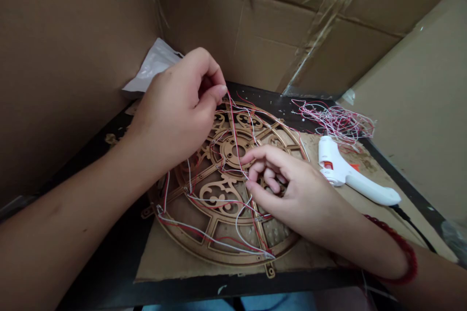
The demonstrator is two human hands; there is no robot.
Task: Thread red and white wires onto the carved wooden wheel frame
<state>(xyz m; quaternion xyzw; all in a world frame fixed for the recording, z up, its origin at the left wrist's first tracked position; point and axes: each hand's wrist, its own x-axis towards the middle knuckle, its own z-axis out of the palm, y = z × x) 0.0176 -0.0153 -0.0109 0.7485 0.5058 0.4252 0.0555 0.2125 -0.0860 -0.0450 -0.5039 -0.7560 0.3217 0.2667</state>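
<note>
A round fretwork frame of golden-brown laser-cut wood (219, 194) lies flat, with spokes and scrollwork inside its rim. Thin red and white wires (234, 131) are threaded across it. My left hand (178, 112) is raised over the frame's far edge, its thumb and fingertips pinched on the wires' upper ends. My right hand (277, 184) hovers low over the frame's right half, fingers curled, its index finger and thumb beside the wires. A red beaded bracelet (396, 248) circles my right wrist.
A white and orange glue gun (346, 170) lies on a cardboard sheet (328, 257) to the right. Behind it is a tangle of red and white wire (335, 124). The dark tabletop is walled by cardboard, with crumpled white plastic (155, 65) at the back left.
</note>
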